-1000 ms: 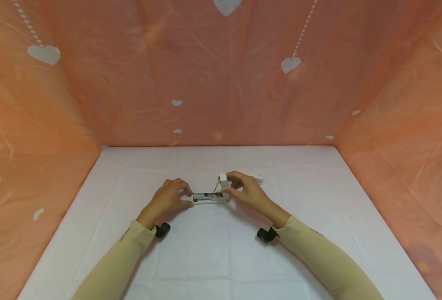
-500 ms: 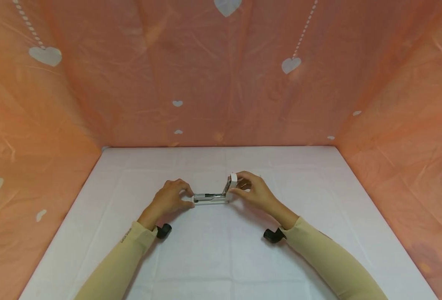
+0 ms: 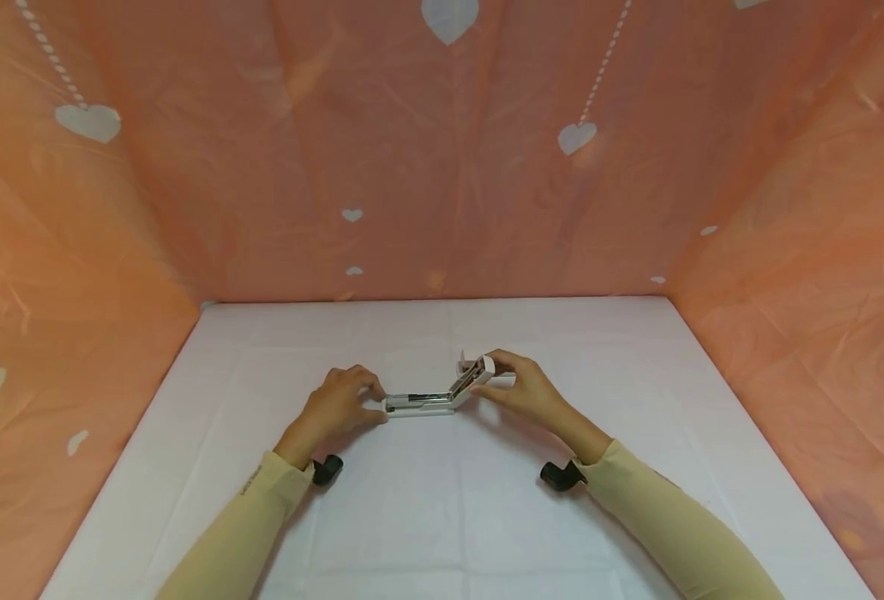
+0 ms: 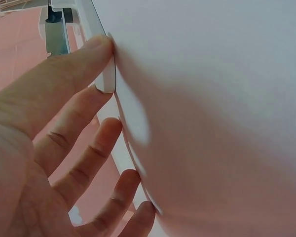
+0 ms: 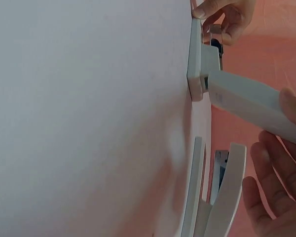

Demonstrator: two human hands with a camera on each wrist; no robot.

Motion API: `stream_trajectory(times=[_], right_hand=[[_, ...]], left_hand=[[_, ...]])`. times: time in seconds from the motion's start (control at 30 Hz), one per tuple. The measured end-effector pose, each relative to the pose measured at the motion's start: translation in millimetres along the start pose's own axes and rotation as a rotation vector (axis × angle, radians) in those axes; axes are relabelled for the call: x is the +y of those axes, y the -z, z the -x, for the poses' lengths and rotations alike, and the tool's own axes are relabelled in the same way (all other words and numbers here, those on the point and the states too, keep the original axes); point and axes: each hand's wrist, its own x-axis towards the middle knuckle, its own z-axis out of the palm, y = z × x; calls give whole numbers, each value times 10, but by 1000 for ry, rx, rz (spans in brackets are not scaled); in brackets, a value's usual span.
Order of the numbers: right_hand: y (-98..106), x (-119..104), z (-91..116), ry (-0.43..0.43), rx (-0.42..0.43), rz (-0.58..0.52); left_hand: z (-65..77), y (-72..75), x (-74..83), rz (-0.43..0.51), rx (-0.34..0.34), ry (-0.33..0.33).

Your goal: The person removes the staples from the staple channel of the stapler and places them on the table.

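Note:
A white stapler (image 3: pixel 419 411) lies on the white-covered table with its top arm (image 5: pixel 251 104) tipped up and back to the right, baring the metal staple channel (image 3: pixel 421 398). At its left end, my left hand (image 3: pixel 337 404) pinches the base between thumb and index finger; the other fingers are spread with their tips near the tabletop in the left wrist view. My right hand (image 3: pixel 529 390) grips the free end of the raised arm between thumb and fingers. A second white stapler (image 5: pixel 232 190), its arm over its base, stands just behind the right hand, which partly hides it in the head view.
The white cloth (image 3: pixel 382 517) covers the table and shows fold lines. Orange-pink sheeting (image 3: pixel 442 183) with pale hearts closes off the back and both sides. Black wrist cameras (image 3: pixel 561 477) hang under both beige sleeves (image 3: pixel 666 517).
The right hand has moved right and swung the stapler's top arm from upright-looking to leaning back rightward, away from the staple channel. The left hand keeps its hold on the base.

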Motion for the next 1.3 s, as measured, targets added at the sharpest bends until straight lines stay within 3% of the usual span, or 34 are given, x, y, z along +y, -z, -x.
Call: stream_trajectory(times=[0.6, 1.0, 1.3], right_hand=[[163, 155, 9, -1, -36, 65], [283, 253, 117, 0, -158, 195], [234, 214, 97, 18, -222, 246]], left_hand=[[-46, 50, 35, 19, -13, 3], [-60, -37, 32, 19, -24, 17], [3, -12, 14, 26, -19, 23]])
